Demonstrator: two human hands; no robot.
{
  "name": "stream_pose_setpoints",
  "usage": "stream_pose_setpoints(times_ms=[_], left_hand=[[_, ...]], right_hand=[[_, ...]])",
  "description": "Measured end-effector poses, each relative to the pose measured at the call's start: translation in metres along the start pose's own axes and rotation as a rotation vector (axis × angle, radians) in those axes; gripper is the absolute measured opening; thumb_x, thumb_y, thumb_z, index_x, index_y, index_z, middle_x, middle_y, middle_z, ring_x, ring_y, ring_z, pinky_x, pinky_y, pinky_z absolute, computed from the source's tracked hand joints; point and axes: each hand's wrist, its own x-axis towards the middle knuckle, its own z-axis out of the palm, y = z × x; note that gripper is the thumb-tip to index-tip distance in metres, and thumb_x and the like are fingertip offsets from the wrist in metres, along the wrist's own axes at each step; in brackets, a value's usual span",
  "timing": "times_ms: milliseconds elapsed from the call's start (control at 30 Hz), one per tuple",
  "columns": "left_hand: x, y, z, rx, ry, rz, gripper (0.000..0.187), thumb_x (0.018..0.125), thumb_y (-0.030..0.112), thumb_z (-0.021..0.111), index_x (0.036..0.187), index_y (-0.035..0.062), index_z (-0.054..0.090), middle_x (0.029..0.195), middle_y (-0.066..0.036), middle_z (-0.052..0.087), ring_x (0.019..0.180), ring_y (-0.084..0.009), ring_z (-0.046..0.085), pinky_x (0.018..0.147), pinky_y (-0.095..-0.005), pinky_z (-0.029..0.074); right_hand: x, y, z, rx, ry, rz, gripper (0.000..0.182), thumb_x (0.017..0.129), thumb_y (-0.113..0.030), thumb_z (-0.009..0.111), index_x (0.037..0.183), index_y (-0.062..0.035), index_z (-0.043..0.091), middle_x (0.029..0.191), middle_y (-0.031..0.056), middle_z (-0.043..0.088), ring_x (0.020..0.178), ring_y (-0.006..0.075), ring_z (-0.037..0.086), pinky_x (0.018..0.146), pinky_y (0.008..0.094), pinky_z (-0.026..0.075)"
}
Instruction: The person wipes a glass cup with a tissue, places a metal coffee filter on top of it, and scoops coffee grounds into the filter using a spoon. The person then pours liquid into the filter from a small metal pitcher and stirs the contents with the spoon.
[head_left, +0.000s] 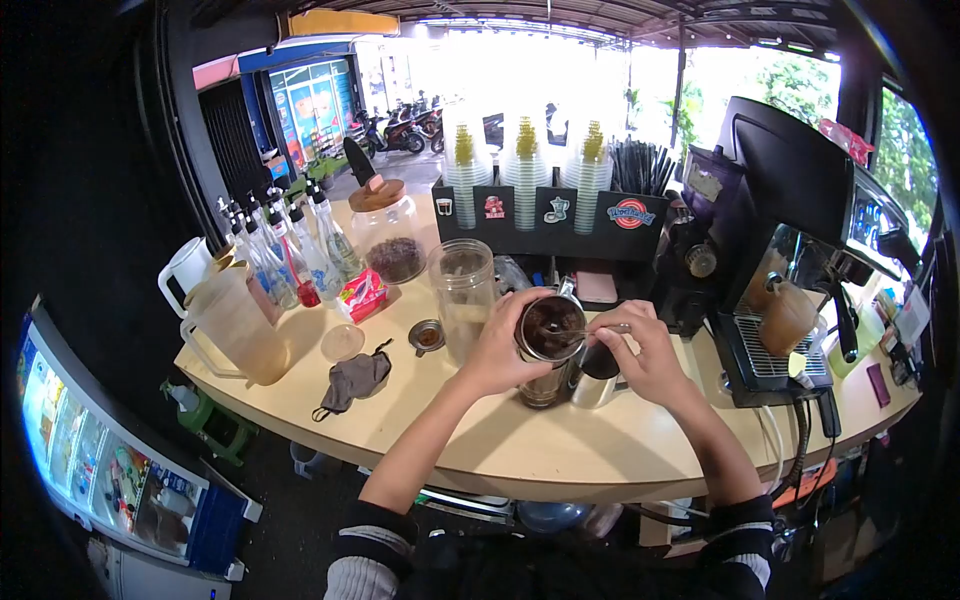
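Left hand (497, 347): grip wrapped round a container (551, 357) of dark contents, above the desk (480, 440); base contact cannot be determined. Right hand (645, 350): grip pinching a spoon (573, 332), its lower end hidden inside. Metal pitcher (595, 388) partly obscured.

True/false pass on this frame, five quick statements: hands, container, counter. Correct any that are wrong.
1. The left hand holds a container with dark contents. True.
2. The right hand is empty. False: the right hand grips a thin metal utensil that reaches into the container.
3. A gray cloth piece lies on the counter. True.
4. Two stacks of clear cups stand in the black holder. False: there are three.
5. The wooden-lidded jar is full to the brim. False: dark contents fill only its lower part.
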Motion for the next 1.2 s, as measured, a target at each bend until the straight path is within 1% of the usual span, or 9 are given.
stream_pose_setpoints(times_ms=[67, 133, 300, 467, 600, 667, 1000, 1067, 1200], left_hand=[[0.001, -0.002, 0.001, -0.058, -0.01, -0.002, 0.079, 0.056, 0.016, 0.076, 0.127, 0.0104, 0.042, 0.123, -0.011, 0.05, 0.119, -0.0316, 0.045, 0.104, -0.0413, 0.032], [0.0, -0.007, 0.003, -0.084, -0.011, -0.021, 0.08, 0.056, 0.017, 0.077, 0.128, 0.0102, 0.041, 0.123, -0.012, 0.051, 0.119, -0.031, 0.045, 0.103, -0.0405, 0.034], [-0.002, -0.003, 0.008, -0.096, 0.028, -0.073, 0.082, 0.057, 0.016, 0.078, 0.129, 0.0093, 0.039, 0.121, -0.013, 0.051, 0.116, -0.0281, 0.049, 0.099, -0.0375, 0.039], [0.0, -0.005, 0.014, -0.286, 0.075, -0.106, 0.079, 0.056, 0.012, 0.078, 0.126, 0.0091, 0.041, 0.12, -0.012, 0.052, 0.111, -0.0252, 0.054, 0.098, -0.0353, 0.042], [0.006, -0.013, 0.006, -0.292, -0.015, -0.052, 0.078, 0.056, 0.012, 0.077, 0.126, 0.0092, 0.041, 0.12, -0.012, 0.051, 0.113, -0.026, 0.052, 0.099, -0.036, 0.041], [0.008, -0.009, 0.001, -0.132, -0.024, 0.031, 0.078, 0.056, 0.01, 0.075, 0.126, 0.0091, 0.041, 0.122, -0.012, 0.049, 0.115, -0.0266, 0.05, 0.1, -0.036, 0.04], [0.013, -0.013, -0.003, -0.248, -0.12, -0.02, 0.077, 0.056, 0.008, 0.072, 0.127, 0.0088, 0.042, 0.123, -0.012, 0.047, 0.117, -0.028, 0.048, 0.101, -0.0365, 0.038], [0.012, -0.014, -0.003, -0.215, -0.122, 0.0, 0.077, 0.056, 0.007, 0.072, 0.127, 0.0082, 0.042, 0.123, -0.012, 0.048, 0.117, -0.0284, 0.048, 0.102, -0.0368, 0.038], [0.012, -0.013, -0.003, -0.261, -0.142, -0.026, 0.077, 0.056, 0.007, 0.071, 0.127, 0.0076, 0.041, 0.124, -0.012, 0.048, 0.118, -0.0293, 0.046, 0.102, -0.0375, 0.037]], right_hand=[[0.002, 0.0, -0.002, 0.028, 0.003, 0.006, 0.01, 0.088, -0.013, 0.057, 0.092, -0.007, 0.063, 0.077, 0.0017, 0.066, 0.079, 0.0175, 0.057, 0.086, 0.034, 0.033], [0.004, -0.003, -0.006, 0.105, -0.136, 0.079, 0.01, 0.088, -0.014, 0.057, 0.089, -0.0062, 0.063, 0.075, 0.0027, 0.067, 0.076, 0.0175, 0.059, 0.084, 0.0337, 0.035], [0.021, -0.007, -0.021, 0.083, -0.121, 0.025, 0.011, 0.088, -0.015, 0.058, 0.087, -0.0047, 0.061, 0.07, 0.0044, 0.065, 0.071, 0.0189, 0.061, 0.08, 0.0335, 0.038], [0.032, -0.02, -0.029, -0.13, -0.151, -0.002, 0.011, 0.087, -0.015, 0.06, 0.085, -0.005, 0.057, 0.073, 0.0058, 0.06, 0.074, 0.02, 0.059, 0.086, 0.0335, 0.034], [0.032, -0.014, -0.023, -0.137, -0.172, -0.015, 0.011, 0.087, -0.016, 0.06, 0.087, -0.0059, 0.056, 0.074, 0.0063, 0.058, 0.075, 0.0203, 0.058, 0.088, 0.034, 0.033], [0.029, -0.011, -0.017, -0.087, -0.211, 0.008, 0.009, 0.087, -0.016, 0.059, 0.088, -0.0069, 0.056, 0.073, 0.0054, 0.059, 0.075, 0.0193, 0.058, 0.089, 0.0352, 0.032], [0.032, -0.006, -0.019, -0.063, -0.197, 0.044, 0.01, 0.087, -0.016, 0.059, 0.088, -0.0069, 0.058, 0.072, 0.0044, 0.061, 0.077, 0.0206, 0.058, 0.09, 0.0372, 0.032], [0.034, -0.001, -0.02, -0.121, -0.112, 0.001, 0.009, 0.086, -0.016, 0.059, 0.085, -0.0068, 0.059, 0.072, 0.0046, 0.061, 0.077, 0.0209, 0.058, 0.091, 0.0374, 0.031], [0.035, -0.005, -0.016, -0.067, -0.165, 0.02, 0.01, 0.085, -0.016, 0.06, 0.083, -0.0066, 0.059, 0.072, 0.0049, 0.06, 0.077, 0.0216, 0.057, 0.09, 0.0372, 0.032]])
